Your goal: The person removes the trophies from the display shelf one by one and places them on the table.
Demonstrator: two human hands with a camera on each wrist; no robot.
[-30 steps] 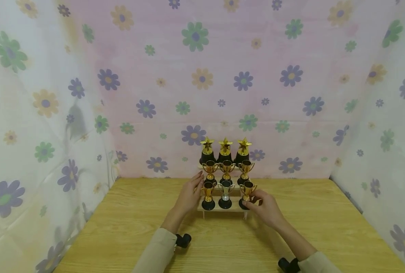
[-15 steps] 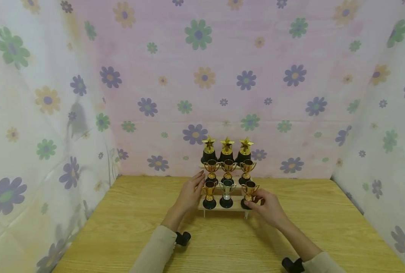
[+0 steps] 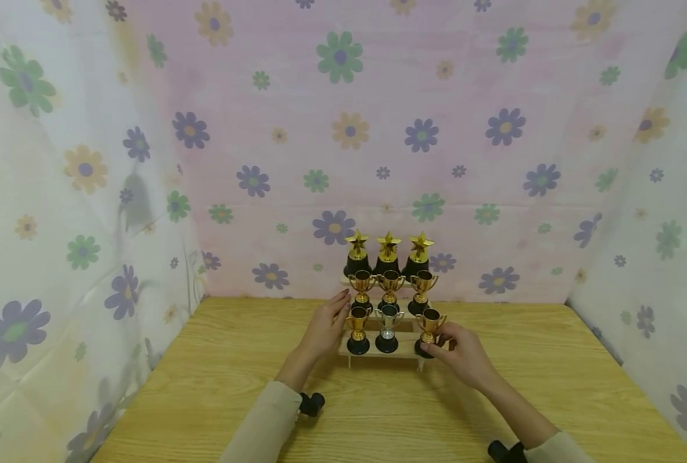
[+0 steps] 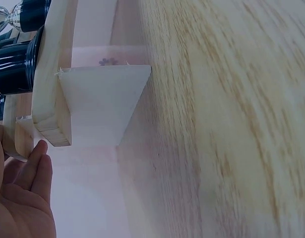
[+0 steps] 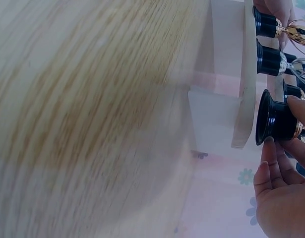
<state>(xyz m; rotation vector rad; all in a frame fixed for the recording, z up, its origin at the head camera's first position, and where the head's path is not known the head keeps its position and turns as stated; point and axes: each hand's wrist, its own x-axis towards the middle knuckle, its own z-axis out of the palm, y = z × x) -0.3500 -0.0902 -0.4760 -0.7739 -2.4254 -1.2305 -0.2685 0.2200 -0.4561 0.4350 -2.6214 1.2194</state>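
A wooden three-step display stand (image 3: 404, 353) bears small trophies. My right hand (image 3: 465, 354) pinches a gold trophy cup (image 3: 430, 319) by its black base at the right end of the lowest step. In the right wrist view, that base (image 5: 275, 119) is tilted and apart from the step. My left hand (image 3: 324, 325) grips the stand's left side, its fingertips at the end of the middle board (image 4: 24, 140). A gold cup (image 3: 357, 323) and a silver cup (image 3: 387, 321) stand upright on the lowest step.
Three gold cups, one a middle cup (image 3: 390, 283), stand on the middle step. Three star trophies, one a middle star (image 3: 388, 243), stand on top. The wooden table (image 3: 233, 373) is enclosed by flowered cloth (image 3: 251, 77) at the back and sides.
My right hand has drawn the gold trophy cup a little to the right, away from the silver cup. My left hand keeps its place at the stand. The head view has shifted slightly.
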